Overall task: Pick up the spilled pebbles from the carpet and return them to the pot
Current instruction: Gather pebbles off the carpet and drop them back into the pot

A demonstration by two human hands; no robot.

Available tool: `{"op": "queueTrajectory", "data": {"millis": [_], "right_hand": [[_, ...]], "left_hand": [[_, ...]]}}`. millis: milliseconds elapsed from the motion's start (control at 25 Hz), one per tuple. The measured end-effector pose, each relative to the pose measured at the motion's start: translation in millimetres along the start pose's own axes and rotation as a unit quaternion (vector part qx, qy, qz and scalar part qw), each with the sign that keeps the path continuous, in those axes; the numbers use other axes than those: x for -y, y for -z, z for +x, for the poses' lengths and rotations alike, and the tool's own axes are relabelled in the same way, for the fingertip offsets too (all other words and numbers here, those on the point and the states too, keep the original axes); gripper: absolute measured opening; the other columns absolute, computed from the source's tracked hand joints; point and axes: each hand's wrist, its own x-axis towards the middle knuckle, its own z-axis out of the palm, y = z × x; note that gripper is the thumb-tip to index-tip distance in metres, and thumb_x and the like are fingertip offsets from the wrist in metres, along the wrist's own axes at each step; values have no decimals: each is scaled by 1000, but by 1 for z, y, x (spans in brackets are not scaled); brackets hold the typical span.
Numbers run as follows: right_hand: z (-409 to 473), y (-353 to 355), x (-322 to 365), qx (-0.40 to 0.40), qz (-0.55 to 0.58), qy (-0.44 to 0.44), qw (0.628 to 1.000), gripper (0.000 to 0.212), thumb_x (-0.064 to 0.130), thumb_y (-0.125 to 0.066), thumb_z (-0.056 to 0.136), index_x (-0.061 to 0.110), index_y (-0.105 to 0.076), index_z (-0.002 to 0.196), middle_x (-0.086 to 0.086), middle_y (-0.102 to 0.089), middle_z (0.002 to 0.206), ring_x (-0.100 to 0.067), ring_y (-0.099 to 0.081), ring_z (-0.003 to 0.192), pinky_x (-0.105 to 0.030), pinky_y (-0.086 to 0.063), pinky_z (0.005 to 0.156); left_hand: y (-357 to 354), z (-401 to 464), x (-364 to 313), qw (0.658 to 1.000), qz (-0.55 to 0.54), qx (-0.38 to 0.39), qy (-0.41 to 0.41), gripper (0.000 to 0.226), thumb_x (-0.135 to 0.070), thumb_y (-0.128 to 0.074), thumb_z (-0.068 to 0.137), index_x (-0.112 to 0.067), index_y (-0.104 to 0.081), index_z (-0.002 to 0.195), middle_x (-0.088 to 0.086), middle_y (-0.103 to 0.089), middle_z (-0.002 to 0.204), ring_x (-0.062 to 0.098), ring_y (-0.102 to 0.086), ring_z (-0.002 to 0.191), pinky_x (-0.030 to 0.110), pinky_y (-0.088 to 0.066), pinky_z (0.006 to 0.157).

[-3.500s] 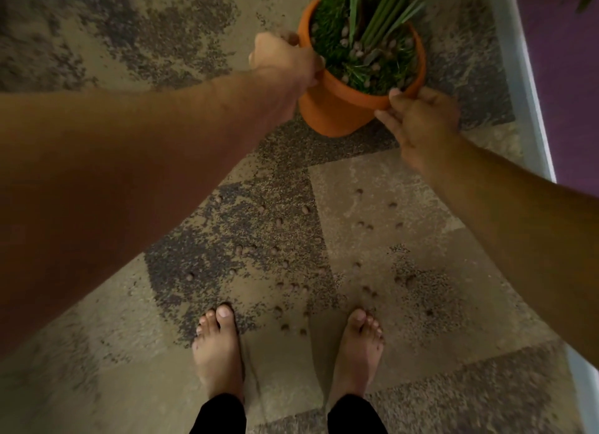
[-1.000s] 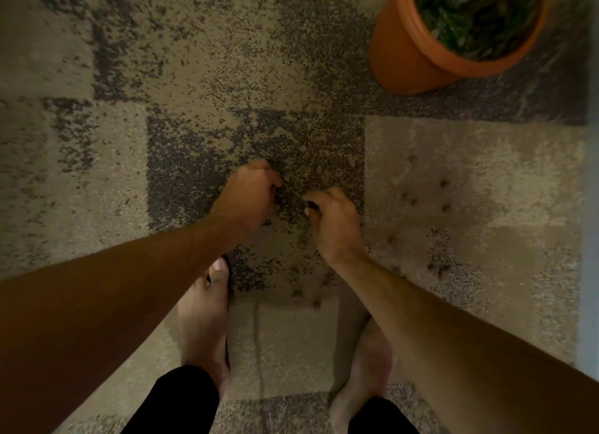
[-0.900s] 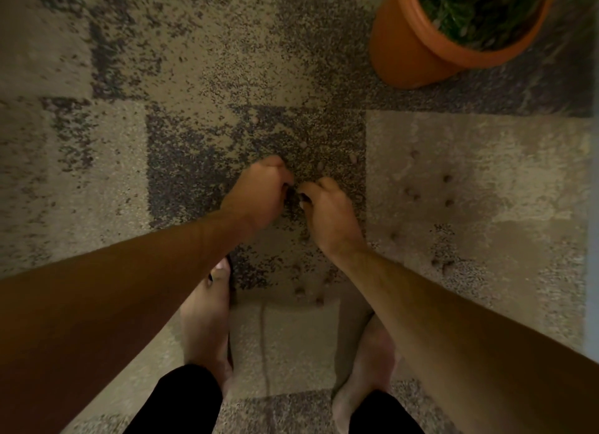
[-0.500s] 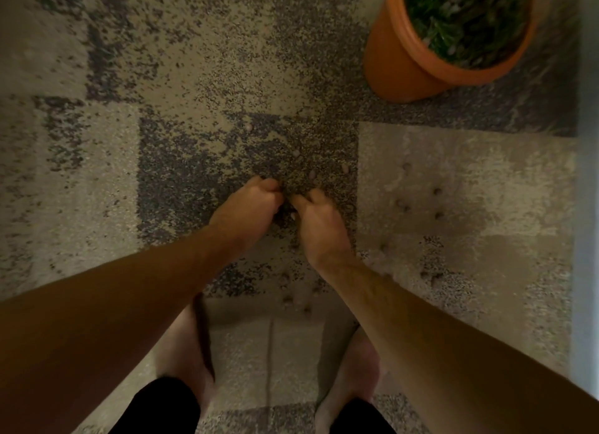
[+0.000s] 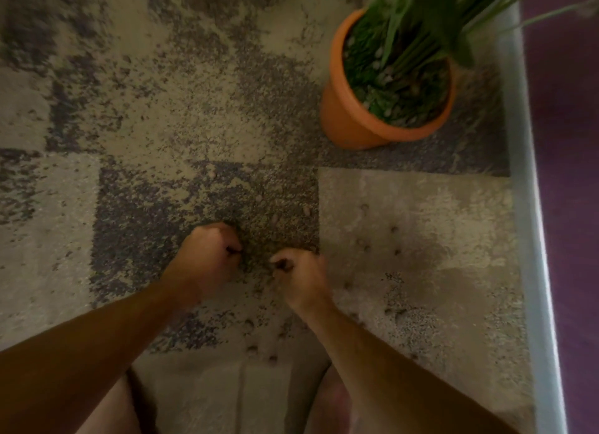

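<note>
Both hands have drawn apart on the carpet (image 5: pixel 162 135): the left hand (image 5: pixel 207 258) and right hand (image 5: pixel 299 276) each show a grip curled tight, contents unseen. Probably gathering; pebbles (image 5: pixel 393 230) still lie right, the pot (image 5: pixel 350 122) far right.

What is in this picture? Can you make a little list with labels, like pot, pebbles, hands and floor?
pot: orange pot standing upright on the carpet, upper right, with a green plant in it
pebbles: small pebbles scattered on the carpet, mostly right of and below the hands; some pale ones lie inside the pot
left hand: low at the carpet, fingers curled shut; what it holds is hidden
right hand: low at the carpet, fingers curled shut, beside the left
floor: beige and grey patchy carpet
</note>
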Motion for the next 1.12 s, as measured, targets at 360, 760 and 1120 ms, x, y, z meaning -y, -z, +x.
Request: {"op": "queueTrajectory", "data": {"millis": [360, 760, 1120], "right_hand": [[-8, 93, 15, -68, 656, -125, 741, 20, -7, -61, 87, 6, -64, 102, -10, -66, 97, -17, -68, 85, -26, -62, 69], [10, 225, 76, -169, 545, -109, 814, 42, 15, -47, 100, 5, -61, 62, -10, -56, 60, -14, -57, 48, -33, -56, 79], [16, 203, 41, -259, 507, 14, 822, 19, -1, -48, 95, 14, -59, 97, -2, -67, 87, -16, -66, 88, -32, -58, 83]], "left_hand": [[42, 27, -90, 932, -302, -109, 169, 8, -21, -81, 73, -25, -76, 78, -12, -73, 82, 0, -66, 75, 17, -49, 71], [119, 129, -197, 933, -304, -183, 62, 10, -21, -77, 77, -17, -72, 85, -3, -72, 88, 6, -68, 83, 23, -60, 71], [107, 98, -146, 962, -230, -147, -12, 28, -18, -55, 95, -27, -64, 120, -5, -69, 115, 7, -66, 89, 17, -57, 71]]}}
